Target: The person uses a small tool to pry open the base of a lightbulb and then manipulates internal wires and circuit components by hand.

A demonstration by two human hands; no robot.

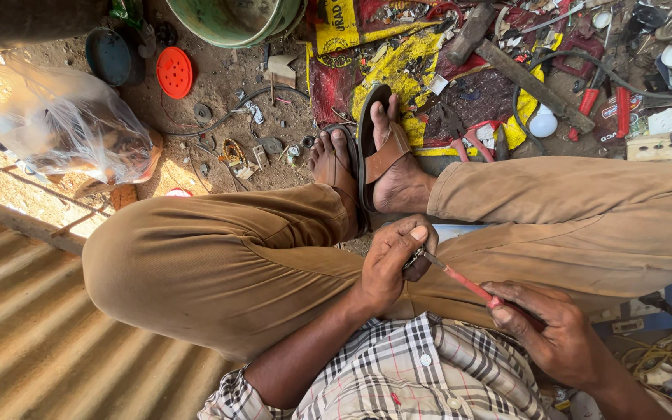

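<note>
I sit cross-legged in tan trousers (227,264) and brown sandals (379,155). My left hand (392,260) rests on my thigh, fingers closed around a small dark metal part (414,259). My right hand (550,327) grips the red handle of a thin screwdriver (464,284). Its metal tip points up-left into the small part held by the left hand. The part itself is mostly hidden by my fingers.
On the dirt ahead lie a red lid (174,72), a green bucket (231,19), a clear plastic bag (60,120), wires, a white bulb (543,122), red-handled tools (622,109) and scrap on a red-yellow sheet (398,70). Corrugated metal sheet (33,334) lies at left.
</note>
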